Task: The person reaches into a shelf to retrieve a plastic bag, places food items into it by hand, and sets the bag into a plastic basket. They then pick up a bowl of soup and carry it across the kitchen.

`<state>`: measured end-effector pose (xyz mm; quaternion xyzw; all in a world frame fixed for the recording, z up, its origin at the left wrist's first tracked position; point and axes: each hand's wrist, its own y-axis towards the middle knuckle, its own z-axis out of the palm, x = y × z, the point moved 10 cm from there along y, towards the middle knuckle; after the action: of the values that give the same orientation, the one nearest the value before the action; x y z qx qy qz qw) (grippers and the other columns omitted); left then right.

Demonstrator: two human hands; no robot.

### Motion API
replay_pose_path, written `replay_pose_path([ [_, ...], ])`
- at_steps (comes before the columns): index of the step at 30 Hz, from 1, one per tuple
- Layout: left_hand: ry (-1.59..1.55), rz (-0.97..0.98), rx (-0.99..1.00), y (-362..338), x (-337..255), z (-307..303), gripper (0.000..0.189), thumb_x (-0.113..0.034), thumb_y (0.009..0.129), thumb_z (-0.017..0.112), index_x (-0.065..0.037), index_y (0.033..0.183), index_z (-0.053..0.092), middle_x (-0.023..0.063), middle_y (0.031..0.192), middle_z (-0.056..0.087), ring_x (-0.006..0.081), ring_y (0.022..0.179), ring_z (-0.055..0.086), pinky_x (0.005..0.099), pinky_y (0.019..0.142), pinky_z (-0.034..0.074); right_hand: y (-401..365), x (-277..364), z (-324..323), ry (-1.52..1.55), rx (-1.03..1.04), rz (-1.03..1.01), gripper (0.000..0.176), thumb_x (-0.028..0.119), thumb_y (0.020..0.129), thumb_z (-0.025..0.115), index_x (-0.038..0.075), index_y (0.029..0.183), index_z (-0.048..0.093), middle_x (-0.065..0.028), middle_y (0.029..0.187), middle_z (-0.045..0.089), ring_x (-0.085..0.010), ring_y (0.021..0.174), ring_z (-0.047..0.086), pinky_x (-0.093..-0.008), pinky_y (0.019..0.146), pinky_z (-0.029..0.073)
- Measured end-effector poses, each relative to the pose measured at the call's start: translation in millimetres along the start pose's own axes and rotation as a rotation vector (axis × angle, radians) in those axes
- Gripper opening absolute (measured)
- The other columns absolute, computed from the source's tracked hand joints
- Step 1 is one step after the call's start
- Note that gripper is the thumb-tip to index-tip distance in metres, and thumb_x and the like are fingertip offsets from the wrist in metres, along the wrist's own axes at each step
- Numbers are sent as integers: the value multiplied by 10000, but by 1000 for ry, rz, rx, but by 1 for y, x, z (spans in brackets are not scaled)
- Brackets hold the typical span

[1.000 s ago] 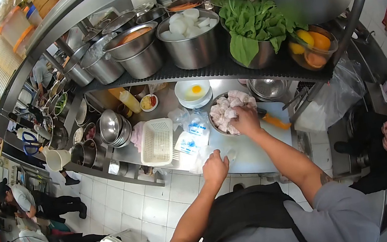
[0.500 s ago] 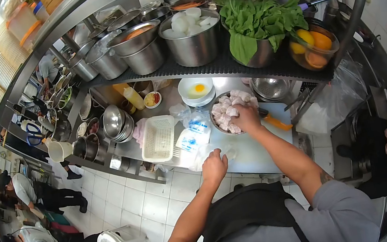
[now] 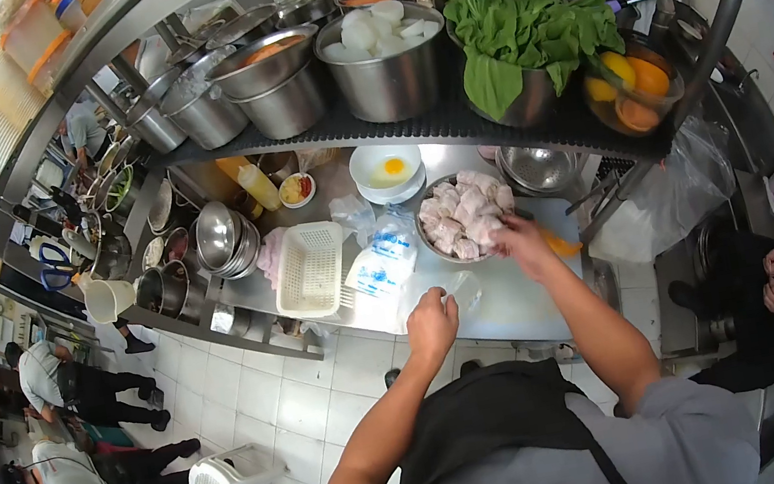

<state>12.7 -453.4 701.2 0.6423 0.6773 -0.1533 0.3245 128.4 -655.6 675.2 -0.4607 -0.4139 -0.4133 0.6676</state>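
Pale raw chicken pieces [image 3: 464,204] fill a round metal bowl [image 3: 426,241] on the counter. My right hand [image 3: 521,246] is at the bowl's right side, its fingers closed on a chicken piece at the edge of the pile; part of the grip is hidden. A thin clear plastic bag [image 3: 462,293] is pinched in my closed left hand [image 3: 432,324], just below and left of the bowl, over the white cutting board [image 3: 519,307]. An orange-handled knife [image 3: 562,242] lies to the right of the bowl, partly covered by my right hand.
Printed plastic bags [image 3: 384,263] and a white perforated basket [image 3: 308,270] lie left of the bowl. Behind it stands a white bowl with an egg [image 3: 388,171]. A shelf [image 3: 311,145] with metal pots and leafy greens [image 3: 526,32] overhangs the counter. Several people work nearby.
My right hand has drawn back from the middle of the chicken to the bowl's right side. My left hand stays nearly in place with the clear bag.
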Motion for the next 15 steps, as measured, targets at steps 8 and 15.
replay_pose_path([
  [8, -64, -80, 163, 0, 1, 22, 168, -184, 892, 630, -34, 967, 639, 195, 898, 686, 383, 776, 670, 479, 709, 528, -68, -113, 19, -17, 19, 220, 386, 126, 884, 694, -3, 1225, 566, -95, 1015, 681, -148, 800, 666, -259, 612, 542],
  [15, -18, 126, 164, 3, -26, 17, 141, -161, 908, 619, -30, 945, 656, 200, 873, 685, 390, 766, 672, 473, 693, 531, -52, -140, 52, 374, 213, 422, 205, 111, 921, 641, 52, 1117, 626, -57, 991, 674, -145, 820, 638, -291, 759, 533],
])
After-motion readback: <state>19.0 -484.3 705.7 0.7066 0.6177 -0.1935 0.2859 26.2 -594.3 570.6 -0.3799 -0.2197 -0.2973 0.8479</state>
